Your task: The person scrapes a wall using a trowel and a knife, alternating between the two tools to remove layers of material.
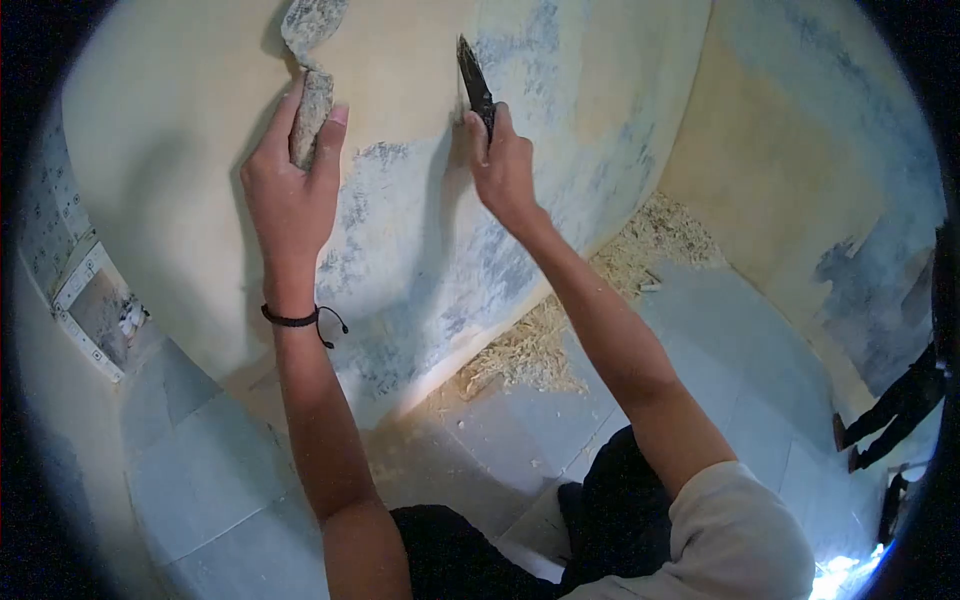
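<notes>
My left hand (pixel 290 185) is closed around the handle of a trowel (pixel 314 25) crusted with pale, dried material, its blade pointing up near the top of the view. To the right, my right hand (pixel 505 165) grips a dark, pointed knife (pixel 475 80) with pale specks on it. The knife's tip overlaps the wall (pixel 400 90), beside a border between cream coating and a bare, blue-grey patch (pixel 385 260). Both hands are raised in front of this wall, and their shadows fall on it.
Pale shavings (pixel 540 350) lie heaped along the wall's foot on grey floor tiles (pixel 230 470). A side wall (pixel 800 150) has a patchy coating. Another person's dark-trousered legs (pixel 900 400) stand at far right. A tiled niche (pixel 100 305) sits low on the left.
</notes>
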A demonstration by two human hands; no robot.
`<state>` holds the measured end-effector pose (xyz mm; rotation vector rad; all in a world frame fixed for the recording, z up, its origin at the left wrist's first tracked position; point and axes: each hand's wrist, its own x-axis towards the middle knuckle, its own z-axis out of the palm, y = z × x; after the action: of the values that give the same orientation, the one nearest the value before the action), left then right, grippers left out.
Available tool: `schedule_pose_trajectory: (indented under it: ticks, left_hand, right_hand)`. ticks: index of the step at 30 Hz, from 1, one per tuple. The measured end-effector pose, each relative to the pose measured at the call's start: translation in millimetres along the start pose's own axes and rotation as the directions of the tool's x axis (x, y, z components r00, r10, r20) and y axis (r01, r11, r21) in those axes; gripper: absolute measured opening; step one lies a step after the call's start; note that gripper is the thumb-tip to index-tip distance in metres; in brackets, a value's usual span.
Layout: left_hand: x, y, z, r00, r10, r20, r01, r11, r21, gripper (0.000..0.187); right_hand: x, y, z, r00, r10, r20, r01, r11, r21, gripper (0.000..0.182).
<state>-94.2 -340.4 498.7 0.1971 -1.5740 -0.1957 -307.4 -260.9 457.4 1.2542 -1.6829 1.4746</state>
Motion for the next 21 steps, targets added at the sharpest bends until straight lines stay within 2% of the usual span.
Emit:
schedule_pose_trajectory:
  ticks: [2, 5, 8, 9, 12, 13, 16, 17, 18, 20, 21]
  left_hand:
    - [-3, -7, 1, 1.000, -0.020, 0.019, 0.020, 1.000, -0.018, 0.047]
    - [1, -4, -4, 0.997, -0.073, 0.016, 0.073, 0.997, -0.020, 0.047]
    - [2, -3, -11, 0.994, -0.098, 0.040, 0.099, 0.995, -0.025, 0.046]
    - [1, -3, -12, 0.994, -0.100, 0.045, 0.101, 0.994, -0.031, 0.046]
    - [2, -2, -11, 0.999, -0.031, -0.010, 0.031, 0.999, -0.012, 0.045]
    - [3, -2, -10, 1.000, -0.024, -0.012, 0.024, 1.000, 0.004, 0.045]
    - [2, -3, -11, 1.000, -0.005, 0.021, 0.004, 1.000, 0.029, 0.045]
    - [3, -1, -12, 1.000, -0.008, 0.024, 0.007, 1.000, 0.020, 0.045]
    - [2, -1, -12, 1.000, -0.018, 0.018, 0.018, 1.000, 0.009, 0.046]
    - [0, -5, -13, 1.000, -0.025, -0.011, 0.024, 0.999, -0.026, 0.046]
    - [2, -7, -11, 0.999, -0.018, -0.029, 0.016, 0.999, -0.045, 0.046]
  right_hand:
    - [-9, -2, -3, 0.998, 0.061, 0.028, -0.059, 0.998, -0.037, 0.029]
    - [0, 7, -9, 0.999, -0.009, 0.039, 0.011, 0.999, -0.047, 0.031]
    - [9, 41, -14, 0.997, -0.012, -0.077, 0.006, 0.997, -0.079, 0.034]
    - [12, 55, -15, 0.969, 0.248, -0.007, -0.246, 0.966, 0.083, 0.036]
    - [-4, 21, -24, 0.994, 0.051, 0.101, -0.034, 0.986, -0.163, 0.035]
    - [-9, 16, -15, 0.993, -0.009, 0.117, 0.020, 0.996, -0.092, 0.034]
    - [2, 31, -20, 0.991, -0.071, 0.109, 0.091, 0.979, -0.182, 0.035]
    - [5, 28, -25, 1.000, 0.010, -0.005, -0.010, 0.993, -0.120, 0.036]
    - [9, 32, -27, 0.907, 0.415, 0.065, -0.420, 0.900, 0.112, 0.033]
    - [1, 29, -25, 0.989, 0.150, -0.006, -0.149, 0.980, -0.128, 0.034]
    - [-6, 23, -17, 0.994, 0.096, 0.047, -0.092, 0.992, -0.083, 0.035]
